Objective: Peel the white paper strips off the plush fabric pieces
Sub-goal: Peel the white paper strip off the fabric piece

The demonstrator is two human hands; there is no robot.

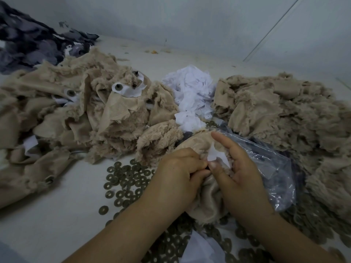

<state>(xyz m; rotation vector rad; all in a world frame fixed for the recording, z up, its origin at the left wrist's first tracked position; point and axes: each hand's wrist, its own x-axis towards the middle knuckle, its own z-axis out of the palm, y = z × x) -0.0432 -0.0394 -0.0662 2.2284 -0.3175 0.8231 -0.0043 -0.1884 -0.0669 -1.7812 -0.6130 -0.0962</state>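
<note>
Head view: left hand [178,168] with fingers curled, gripping beige plush piece [205,194] near centre; right hand [239,171] with thumb pinching white paper strip [213,154] against it, forefinger out straight. Likely to tear if yanked, leaving scraps in the pile. Could also knock washers [125,179] just left.

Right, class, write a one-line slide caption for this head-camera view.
Both hands, left hand and right hand, peel a white paper strip off a beige plush piece above scattered washers.
</note>
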